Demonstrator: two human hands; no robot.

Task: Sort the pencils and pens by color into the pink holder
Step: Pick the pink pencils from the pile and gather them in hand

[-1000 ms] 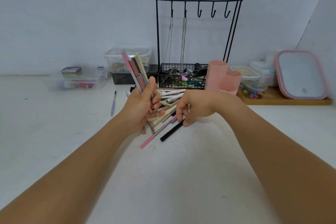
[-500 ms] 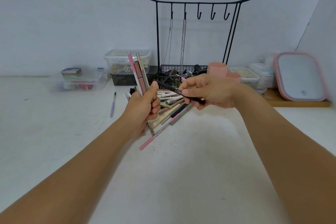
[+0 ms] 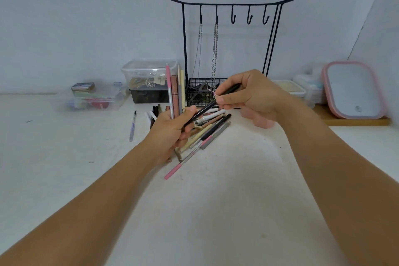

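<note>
My left hand (image 3: 172, 129) grips an upright bundle of pink, brown and beige pencils (image 3: 176, 90) above the table. My right hand (image 3: 252, 95) pinches a black pen (image 3: 207, 108) by its upper end; the pen slants down to the left and its lower tip touches my left hand's fingers. Beneath both hands lies a loose pile of pens and pencils (image 3: 207, 134), with a long pink-tipped one (image 3: 179, 166) sticking out toward me. The pink holder (image 3: 262, 121) stands behind my right wrist, mostly hidden.
A black hook rack with a wire basket (image 3: 200, 90) stands at the back. Clear plastic boxes (image 3: 149, 77) sit to its left, a pink-rimmed mirror (image 3: 354, 90) on a wooden tray to the right. A lilac pen (image 3: 132, 125) lies alone at left.
My right hand picked the black pen out of the pile, lifted it, and brought its lower end to my left hand. The left hand's bundle turned more upright.
</note>
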